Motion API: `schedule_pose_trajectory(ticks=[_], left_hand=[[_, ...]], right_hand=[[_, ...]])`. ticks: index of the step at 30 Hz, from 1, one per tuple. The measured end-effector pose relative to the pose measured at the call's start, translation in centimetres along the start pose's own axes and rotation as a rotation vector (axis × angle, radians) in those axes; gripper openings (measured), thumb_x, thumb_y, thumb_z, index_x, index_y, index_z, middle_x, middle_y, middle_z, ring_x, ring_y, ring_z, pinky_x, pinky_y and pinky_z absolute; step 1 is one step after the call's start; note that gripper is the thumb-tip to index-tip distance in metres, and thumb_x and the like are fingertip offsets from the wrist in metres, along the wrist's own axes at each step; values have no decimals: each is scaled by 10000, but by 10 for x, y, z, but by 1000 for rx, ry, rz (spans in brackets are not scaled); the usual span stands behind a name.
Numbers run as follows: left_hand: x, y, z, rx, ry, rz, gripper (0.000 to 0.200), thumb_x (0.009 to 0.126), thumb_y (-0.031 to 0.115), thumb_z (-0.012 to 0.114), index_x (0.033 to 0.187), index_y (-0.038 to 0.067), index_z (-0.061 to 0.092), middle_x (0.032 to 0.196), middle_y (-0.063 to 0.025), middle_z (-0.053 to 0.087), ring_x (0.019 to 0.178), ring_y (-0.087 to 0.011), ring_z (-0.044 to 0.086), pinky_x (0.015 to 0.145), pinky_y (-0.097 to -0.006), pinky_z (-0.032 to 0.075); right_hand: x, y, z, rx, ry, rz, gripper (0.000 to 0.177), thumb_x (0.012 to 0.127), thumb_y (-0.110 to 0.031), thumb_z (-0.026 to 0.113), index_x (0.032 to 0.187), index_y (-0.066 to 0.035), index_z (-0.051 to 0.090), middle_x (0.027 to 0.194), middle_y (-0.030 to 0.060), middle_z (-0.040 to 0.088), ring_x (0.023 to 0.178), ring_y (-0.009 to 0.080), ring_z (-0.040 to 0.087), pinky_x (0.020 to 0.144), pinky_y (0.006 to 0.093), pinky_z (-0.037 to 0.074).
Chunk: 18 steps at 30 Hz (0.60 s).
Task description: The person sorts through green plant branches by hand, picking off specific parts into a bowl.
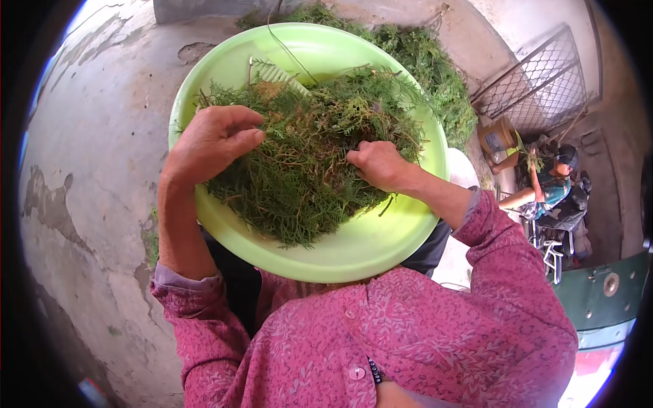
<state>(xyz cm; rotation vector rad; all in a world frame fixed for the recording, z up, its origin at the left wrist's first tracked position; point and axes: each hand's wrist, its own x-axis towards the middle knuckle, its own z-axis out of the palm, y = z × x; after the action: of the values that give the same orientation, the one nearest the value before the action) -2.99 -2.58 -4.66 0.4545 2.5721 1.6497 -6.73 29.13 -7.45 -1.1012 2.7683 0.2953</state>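
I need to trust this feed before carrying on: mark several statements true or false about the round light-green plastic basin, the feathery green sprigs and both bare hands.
1. The round light-green plastic basin holds feathery green sprigs. True.
2. The left hand rests on the floor. False: it is over the basin's left side.
3. The right hand touches the sprigs. True.
4. All the greenery is inside the basin. False: more leafy green branches lie outside, beyond its far rim.

Green sprigs (pixel 292 197) heaped in a lime basin (pixel 381 238), left hand (pixel 215 141) above, right hand (pixel 382 165) against them, more greenery (pixel 439 78) beyond.
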Motion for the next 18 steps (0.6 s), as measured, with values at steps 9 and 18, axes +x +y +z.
schedule_pose_trajectory(ticks=[9, 18], left_hand=[[-1, -1, 1, -37, 15, -13, 279, 796, 152, 643, 1009, -27, 614, 811, -93, 648, 751, -132, 599, 682, -270, 483], [0, 1, 1, 85, 28, 16, 276, 780, 146, 647, 989, -31, 614, 784, -103, 644, 720, -134, 591, 667, -278, 478]], right_hand=[[-24, 17, -27, 1476, -298, 332, 131, 812, -83, 574, 935, -38, 563, 871, 106, 643, 669, 136, 631, 572, 246, 499], [-32, 28, -34, 2102, -73, 334, 177, 837, -114, 575, 995, -36, 551, 954, 148, 638, 709, 155, 641, 576, 248, 513]])
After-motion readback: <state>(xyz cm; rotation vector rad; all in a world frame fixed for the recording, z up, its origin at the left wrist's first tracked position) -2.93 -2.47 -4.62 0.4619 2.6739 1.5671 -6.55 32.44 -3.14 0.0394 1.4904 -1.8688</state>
